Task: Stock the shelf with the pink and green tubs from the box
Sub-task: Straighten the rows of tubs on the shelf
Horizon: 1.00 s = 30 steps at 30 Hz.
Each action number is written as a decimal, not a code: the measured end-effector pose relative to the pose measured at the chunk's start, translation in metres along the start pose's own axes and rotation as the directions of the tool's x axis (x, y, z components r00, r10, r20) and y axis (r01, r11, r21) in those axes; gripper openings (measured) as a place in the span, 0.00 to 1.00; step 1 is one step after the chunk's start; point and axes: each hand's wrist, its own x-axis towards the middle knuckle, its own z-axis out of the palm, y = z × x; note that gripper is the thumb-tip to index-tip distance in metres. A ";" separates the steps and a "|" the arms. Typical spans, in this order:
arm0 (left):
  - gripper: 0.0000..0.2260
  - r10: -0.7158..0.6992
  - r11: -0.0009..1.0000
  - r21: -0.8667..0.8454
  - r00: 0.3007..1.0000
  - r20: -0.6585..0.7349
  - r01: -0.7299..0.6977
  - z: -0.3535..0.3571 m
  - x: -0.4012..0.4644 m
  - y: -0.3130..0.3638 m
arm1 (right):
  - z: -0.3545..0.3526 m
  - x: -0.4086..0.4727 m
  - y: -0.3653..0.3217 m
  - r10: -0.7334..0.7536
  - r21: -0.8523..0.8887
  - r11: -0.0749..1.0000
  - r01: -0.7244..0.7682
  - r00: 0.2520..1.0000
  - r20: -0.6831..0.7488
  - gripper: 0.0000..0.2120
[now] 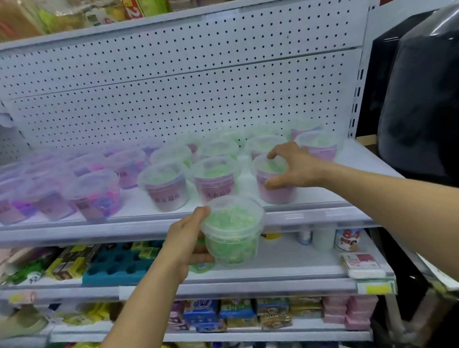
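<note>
Tubs fill the white shelf [357, 159] across the middle of the frame: pink tubs [96, 194] on the left, green tubs [166, 186] on the right. Lower centre, the left hand [185, 242] grips a clear tub of green beads [233, 232] in front of the shelf edge. Right of centre, the right hand [290, 167] grasps the rim of a shelved tub [276, 184] from above.

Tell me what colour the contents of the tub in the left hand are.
Light green, seen through the clear tub that the left hand holds; head view.
</note>
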 end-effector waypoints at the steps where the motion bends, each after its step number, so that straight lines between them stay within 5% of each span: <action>1: 0.15 -0.014 1.000 -0.012 1.000 0.005 0.014 -0.001 0.000 0.000 | 0.000 -0.001 0.000 -0.009 -0.033 0.999 0.009 1.000 0.008 0.37; 4: 0.17 -0.041 0.998 -0.051 0.999 0.027 0.042 0.001 -0.002 0.002 | -0.002 -0.013 -0.006 -0.083 -0.050 0.996 0.076 0.986 -0.145 0.32; 7: 0.18 -0.069 0.992 -0.105 0.995 0.068 0.076 0.006 -0.005 0.005 | -0.005 -0.036 -0.025 -0.117 0.235 0.948 0.212 0.924 -0.364 0.17; 10: 0.22 -0.104 0.979 -0.158 0.981 0.165 0.130 0.015 -0.008 0.009 | -0.010 -0.065 -0.035 -0.143 0.457 0.868 0.194 0.979 -0.144 0.08; 15: 0.21 -0.159 0.933 -0.247 0.914 0.372 0.263 0.038 -0.017 0.015 | -0.037 -0.113 -0.020 -0.217 0.715 0.699 -0.010 0.950 0.226 0.18; 19: 0.18 -0.181 0.941 -0.183 0.881 0.437 0.284 0.062 -0.027 0.017 | -0.061 -0.143 -0.008 -0.301 0.605 0.787 0.117 0.930 0.212 0.21; 25: 0.30 -0.153 0.944 -0.159 0.810 0.566 0.289 0.102 -0.052 0.015 | -0.087 -0.173 0.011 -0.279 0.531 0.825 0.195 0.957 0.082 0.10; 27: 0.27 -0.108 0.947 -0.215 0.866 0.488 0.239 0.113 -0.061 0.014 | -0.093 -0.177 0.019 -0.243 0.488 0.846 0.214 0.970 -0.003 0.09; 30: 0.14 0.097 0.994 -0.056 0.981 0.167 -0.089 0.120 -0.060 0.015 | -0.099 -0.164 0.037 -0.080 0.414 0.896 0.161 0.976 -0.205 0.09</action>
